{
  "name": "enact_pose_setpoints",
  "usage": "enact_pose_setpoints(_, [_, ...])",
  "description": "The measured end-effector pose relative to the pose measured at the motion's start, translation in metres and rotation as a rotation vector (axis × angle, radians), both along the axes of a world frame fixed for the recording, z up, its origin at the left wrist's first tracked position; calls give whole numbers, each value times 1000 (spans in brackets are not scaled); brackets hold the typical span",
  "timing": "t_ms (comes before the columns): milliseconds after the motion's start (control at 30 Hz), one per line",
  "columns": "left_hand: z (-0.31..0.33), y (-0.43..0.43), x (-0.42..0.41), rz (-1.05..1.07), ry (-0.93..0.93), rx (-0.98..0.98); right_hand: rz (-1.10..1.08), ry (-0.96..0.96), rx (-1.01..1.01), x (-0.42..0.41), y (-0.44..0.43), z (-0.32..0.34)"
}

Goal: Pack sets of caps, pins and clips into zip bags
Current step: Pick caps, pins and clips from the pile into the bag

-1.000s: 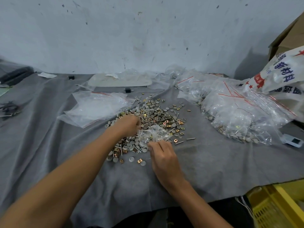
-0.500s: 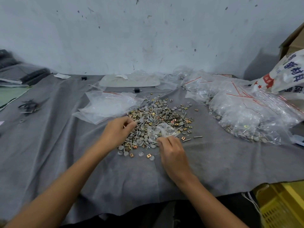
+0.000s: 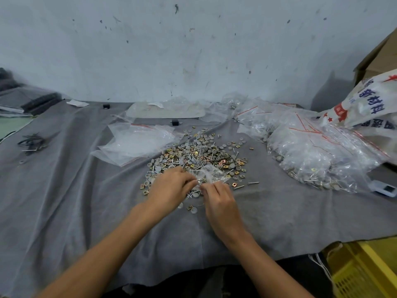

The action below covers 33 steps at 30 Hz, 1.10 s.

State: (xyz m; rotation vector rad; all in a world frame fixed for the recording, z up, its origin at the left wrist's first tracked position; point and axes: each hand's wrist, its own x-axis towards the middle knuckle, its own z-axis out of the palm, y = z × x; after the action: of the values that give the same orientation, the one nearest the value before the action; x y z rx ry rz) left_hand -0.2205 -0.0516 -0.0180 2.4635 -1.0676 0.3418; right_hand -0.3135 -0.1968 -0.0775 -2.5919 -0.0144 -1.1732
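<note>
Both now at zip bag (image 3: 211, 174) — L hand (image 3: 171, 186), off the pile (image 3: 199, 151), pinches pins (image 3: 198, 180); R hand (image 3: 219, 201) pinches its edge.

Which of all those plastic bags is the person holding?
The small crumpled bag pinched by the right hand, with the left hand at its mouth. Empty bags lie flat on the left; filled bags are heaped on the right.

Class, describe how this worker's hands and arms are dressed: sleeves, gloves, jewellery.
Nothing is worn. The left hand and right hand are bare: no gloves, rings or watch. The left forearm and right forearm are uncovered as far as the frame shows; no sleeve appears.
</note>
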Motion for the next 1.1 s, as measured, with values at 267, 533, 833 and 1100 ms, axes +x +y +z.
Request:
enact_pose_setpoints(267, [-7,-7,-10,-57,174,-131,-1,-31,0,1,-1,-3])
enact_pose_setpoints(533, [-4,0,31,162,254,-315,6,-17,25,0,1,1])
enact_pose_setpoints(833, [-5,-19,83,54,150,271,11,17,15,1,0,0])
enact_pose_setpoints(1100, [-6,-9,91,69,132,416,3,31,15,1,-1,0])
